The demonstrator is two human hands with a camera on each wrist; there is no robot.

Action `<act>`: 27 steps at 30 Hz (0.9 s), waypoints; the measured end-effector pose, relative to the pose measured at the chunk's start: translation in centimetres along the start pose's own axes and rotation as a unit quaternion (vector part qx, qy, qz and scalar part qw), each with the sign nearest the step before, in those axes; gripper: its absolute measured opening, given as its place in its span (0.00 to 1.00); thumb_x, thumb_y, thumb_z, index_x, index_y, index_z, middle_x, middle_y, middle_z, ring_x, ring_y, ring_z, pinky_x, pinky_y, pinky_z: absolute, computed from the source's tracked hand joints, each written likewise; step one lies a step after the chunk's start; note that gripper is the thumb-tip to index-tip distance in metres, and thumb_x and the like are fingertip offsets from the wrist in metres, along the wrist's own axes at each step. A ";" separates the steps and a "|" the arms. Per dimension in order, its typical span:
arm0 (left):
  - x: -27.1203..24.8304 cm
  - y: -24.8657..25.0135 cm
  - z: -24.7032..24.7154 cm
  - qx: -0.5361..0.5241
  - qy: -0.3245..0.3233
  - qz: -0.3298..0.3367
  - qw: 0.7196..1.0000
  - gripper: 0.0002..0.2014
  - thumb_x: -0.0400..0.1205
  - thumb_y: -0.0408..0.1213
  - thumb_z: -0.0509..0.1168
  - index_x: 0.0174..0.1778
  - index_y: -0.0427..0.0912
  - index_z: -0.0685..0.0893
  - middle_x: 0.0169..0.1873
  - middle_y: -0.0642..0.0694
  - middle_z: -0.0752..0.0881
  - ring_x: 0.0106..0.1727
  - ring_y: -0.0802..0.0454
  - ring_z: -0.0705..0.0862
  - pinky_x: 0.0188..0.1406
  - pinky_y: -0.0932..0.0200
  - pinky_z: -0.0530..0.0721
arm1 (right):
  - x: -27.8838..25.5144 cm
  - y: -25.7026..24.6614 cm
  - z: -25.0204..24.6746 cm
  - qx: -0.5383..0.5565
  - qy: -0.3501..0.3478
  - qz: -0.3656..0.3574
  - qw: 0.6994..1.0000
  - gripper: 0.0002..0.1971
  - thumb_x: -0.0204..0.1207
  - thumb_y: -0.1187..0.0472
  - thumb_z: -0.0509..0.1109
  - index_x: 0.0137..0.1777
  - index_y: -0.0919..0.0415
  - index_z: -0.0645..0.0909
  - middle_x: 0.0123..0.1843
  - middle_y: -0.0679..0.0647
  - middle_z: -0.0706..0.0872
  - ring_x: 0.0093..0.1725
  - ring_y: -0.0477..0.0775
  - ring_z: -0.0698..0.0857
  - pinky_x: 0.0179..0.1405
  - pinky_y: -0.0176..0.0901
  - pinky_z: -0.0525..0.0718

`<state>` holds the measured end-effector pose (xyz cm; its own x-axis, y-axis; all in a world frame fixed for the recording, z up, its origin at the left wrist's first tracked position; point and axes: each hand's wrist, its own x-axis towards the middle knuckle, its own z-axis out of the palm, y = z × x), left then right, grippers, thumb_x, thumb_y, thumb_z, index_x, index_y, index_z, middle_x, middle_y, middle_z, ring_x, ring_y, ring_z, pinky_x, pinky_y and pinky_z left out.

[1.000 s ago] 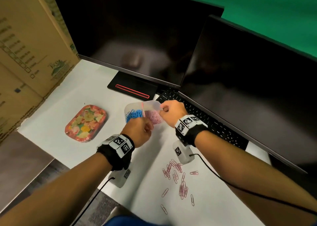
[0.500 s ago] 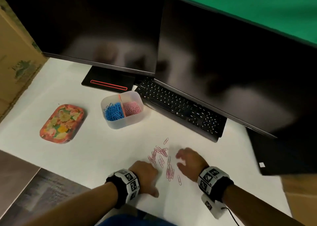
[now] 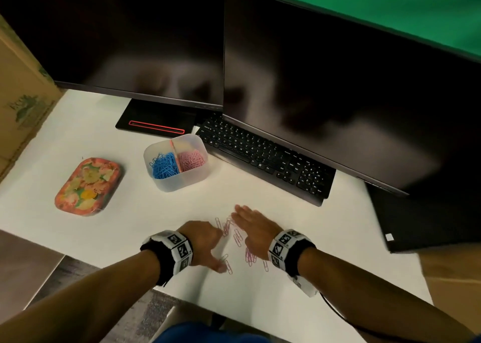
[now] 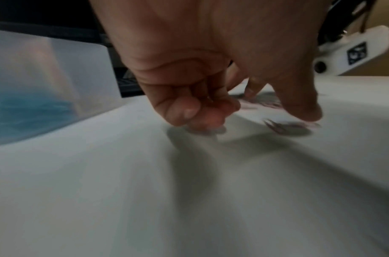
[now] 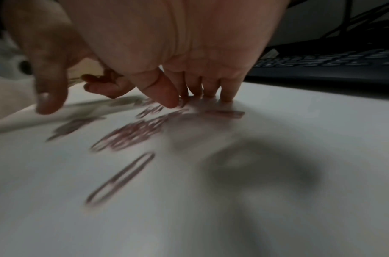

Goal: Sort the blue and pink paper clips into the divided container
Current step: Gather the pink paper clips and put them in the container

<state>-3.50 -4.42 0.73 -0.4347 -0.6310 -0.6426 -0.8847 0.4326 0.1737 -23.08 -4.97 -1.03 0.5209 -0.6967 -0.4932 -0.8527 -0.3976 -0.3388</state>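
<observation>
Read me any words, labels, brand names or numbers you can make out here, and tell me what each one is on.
No text reads cleanly.
Cardboard box: green printed logo, too blurred to read.
Keyboard: key legends too small.
Wristbands: black-and-white square code markers, no words.
Monitor: white sticker on its lower corner, unreadable.

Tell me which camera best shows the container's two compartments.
The head view: the container is seen from above, blue clips in its left compartment, pink clips in its right, a divider between. The left wrist view shows only a blurred side wall with blue behind it. The right wrist view shows none of it.
</observation>
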 end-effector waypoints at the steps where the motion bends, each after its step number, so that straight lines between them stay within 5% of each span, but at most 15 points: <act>1: -0.1 0.2 0.6 0.003 -0.005 -0.004 1.000 0.32 0.65 0.73 0.66 0.45 0.47 0.75 0.45 0.48 0.86 0.43 0.47 0.83 0.41 0.54 0.79 | -0.6 -0.1 0.6 -0.011 -0.001 -0.019 1.000 0.40 0.77 0.72 0.55 0.86 0.54 0.43 0.87 0.48 0.38 0.86 0.48 0.39 0.81 0.40 0.37; 4: 0.1 0.7 1.7 -0.042 0.006 -0.027 0.999 0.29 0.69 0.68 0.68 0.50 0.45 0.78 0.48 0.46 0.86 0.46 0.46 0.83 0.44 0.54 0.78 | -2.5 -0.1 2.2 -0.009 -0.026 -0.057 0.998 0.35 0.81 0.68 0.54 0.86 0.57 0.44 0.87 0.50 0.40 0.86 0.49 0.41 0.84 0.40 0.38; 7: 0.6 0.4 1.8 -0.117 0.089 -0.049 0.988 0.36 0.67 0.66 0.71 0.65 0.49 0.71 0.60 0.49 0.79 0.59 0.48 0.78 0.52 0.55 0.78 | -4.6 0.3 2.1 0.079 0.007 -0.052 0.995 0.34 0.81 0.66 0.57 0.85 0.56 0.50 0.87 0.47 0.46 0.85 0.44 0.46 0.84 0.37 0.46; 11: 1.0 -0.5 2.3 -0.102 0.163 -0.073 0.979 0.59 0.60 0.71 0.70 0.81 0.48 0.52 0.75 0.46 0.60 0.74 0.44 0.62 0.73 0.47 0.70 | -6.2 2.4 1.2 0.184 0.077 0.118 0.973 0.40 0.79 0.66 0.58 0.86 0.48 0.42 0.86 0.38 0.40 0.84 0.41 0.51 0.82 0.37 0.57; 13: 0.9 -0.4 2.9 -0.082 0.146 -0.039 0.985 0.57 0.63 0.71 0.68 0.82 0.47 0.51 0.80 0.45 0.54 0.78 0.43 0.57 0.78 0.48 0.63 | -6.4 3.0 1.4 0.173 0.050 0.157 0.971 0.42 0.79 0.68 0.57 0.85 0.50 0.37 0.85 0.39 0.36 0.85 0.43 0.47 0.83 0.36 0.52; 16: 0.7 0.6 3.5 -0.084 0.126 0.029 0.988 0.50 0.71 0.63 0.68 0.83 0.46 0.53 0.82 0.46 0.53 0.80 0.46 0.55 0.80 0.53 0.59 | -6.0 2.7 2.4 0.098 0.039 0.102 0.989 0.41 0.79 0.68 0.56 0.85 0.55 0.35 0.83 0.40 0.32 0.85 0.44 0.36 0.80 0.34 0.36; 20: 0.3 1.8 4.1 -0.086 0.139 0.113 0.980 0.39 0.76 0.48 0.67 0.82 0.48 0.59 0.77 0.48 0.62 0.75 0.48 0.64 0.75 0.59 0.66 | -6.1 0.7 3.7 0.098 0.026 0.035 0.994 0.38 0.79 0.72 0.53 0.86 0.54 0.42 0.85 0.40 0.39 0.83 0.38 0.39 0.77 0.28 0.36; 23: 0.0 1.6 3.9 -0.111 0.151 0.095 0.978 0.40 0.75 0.43 0.68 0.82 0.50 0.57 0.76 0.49 0.62 0.75 0.47 0.65 0.71 0.56 0.73 | -6.7 0.8 3.8 0.145 0.031 0.045 0.988 0.35 0.81 0.68 0.57 0.85 0.52 0.48 0.85 0.40 0.50 0.84 0.41 0.50 0.79 0.27 0.46; 27: -0.6 0.0 3.4 -0.133 0.145 -0.035 0.980 0.60 0.64 0.60 0.73 0.84 0.47 0.42 0.75 0.48 0.56 0.73 0.46 0.63 0.68 0.50 0.77 | -8.0 2.3 3.8 0.100 0.044 0.122 0.987 0.41 0.78 0.54 0.68 0.85 0.52 0.48 0.78 0.49 0.60 0.77 0.53 0.65 0.75 0.46 0.72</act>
<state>-2.65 -1.91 -1.44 -0.3659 -0.8262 -0.4283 -0.9103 0.2220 0.3494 -29.09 1.96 -0.89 0.2891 -0.8096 -0.5109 -0.9224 -0.0926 -0.3751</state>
